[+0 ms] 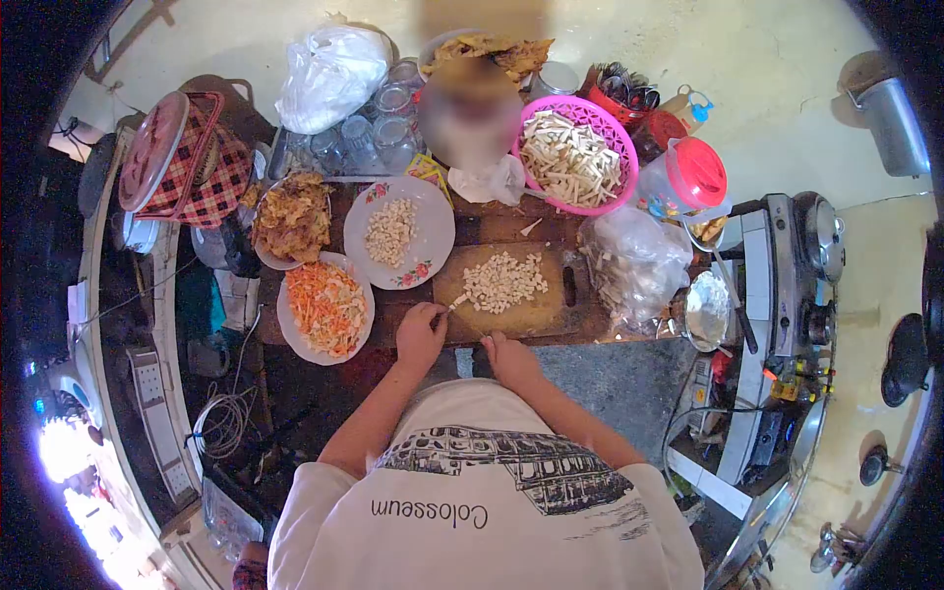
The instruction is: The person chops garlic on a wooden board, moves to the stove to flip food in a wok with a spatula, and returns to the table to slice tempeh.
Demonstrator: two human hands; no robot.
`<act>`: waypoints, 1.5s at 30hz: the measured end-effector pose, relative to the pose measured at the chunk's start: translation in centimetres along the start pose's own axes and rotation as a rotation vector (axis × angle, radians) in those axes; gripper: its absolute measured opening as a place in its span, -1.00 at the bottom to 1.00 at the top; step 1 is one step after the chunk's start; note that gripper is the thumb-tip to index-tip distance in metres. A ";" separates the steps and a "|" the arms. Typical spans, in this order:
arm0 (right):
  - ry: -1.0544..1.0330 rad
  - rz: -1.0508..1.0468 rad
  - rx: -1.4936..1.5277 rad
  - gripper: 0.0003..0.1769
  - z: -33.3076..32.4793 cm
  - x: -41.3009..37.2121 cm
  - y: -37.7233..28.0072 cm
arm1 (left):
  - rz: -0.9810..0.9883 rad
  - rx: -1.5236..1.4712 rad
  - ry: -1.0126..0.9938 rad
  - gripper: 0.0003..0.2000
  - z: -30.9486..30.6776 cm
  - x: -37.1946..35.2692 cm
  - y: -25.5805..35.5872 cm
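A wooden cutting board [452,285] lies at the table's front edge with a pile of small white diced pieces [503,282] on it. At the board's left front corner, my left hand [421,336] is closed, pinching pale strips that resemble the cut sticks in the basket. My right hand [511,358] is closed at the board's front edge around what looks like a knife; the hand hides most of it. Behind my left hand stands a floral plate [433,246] holding more white dice [391,233].
A pink basket [629,162] of pale sticks stands behind the board. Left are a plate of shredded orange and white vegetables [326,310] and a plate of fried food [292,218]. A plastic bag [639,261] lies right. Glass jars [393,138] stand behind; a stove [787,275] is far right.
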State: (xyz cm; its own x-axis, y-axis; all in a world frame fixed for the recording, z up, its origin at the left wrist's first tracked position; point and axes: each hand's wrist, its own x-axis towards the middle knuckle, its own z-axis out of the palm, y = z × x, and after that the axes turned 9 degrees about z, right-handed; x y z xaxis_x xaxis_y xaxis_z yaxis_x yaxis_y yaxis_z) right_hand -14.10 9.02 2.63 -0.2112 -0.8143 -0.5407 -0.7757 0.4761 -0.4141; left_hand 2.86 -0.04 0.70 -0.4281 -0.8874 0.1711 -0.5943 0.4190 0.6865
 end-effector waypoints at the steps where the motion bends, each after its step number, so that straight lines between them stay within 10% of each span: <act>1: -0.001 -0.002 0.008 -0.58 0.0 0.0 0.0 | 0.004 0.003 0.005 -0.89 -0.1 0.0 0.1; 45: 0.098 -0.071 -0.050 -0.56 1.1 1.1 -1.0 | -0.101 -0.026 0.029 -0.87 -0.3 -0.1 -0.3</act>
State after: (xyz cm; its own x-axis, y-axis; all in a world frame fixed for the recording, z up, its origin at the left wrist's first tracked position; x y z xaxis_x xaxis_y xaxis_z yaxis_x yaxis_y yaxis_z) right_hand -12.90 8.04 1.70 -0.2096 -0.8753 -0.4359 -0.8191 0.4006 -0.4106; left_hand 3.28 -0.14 0.68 -0.3464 -0.9304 0.1203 -0.6153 0.3221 0.7194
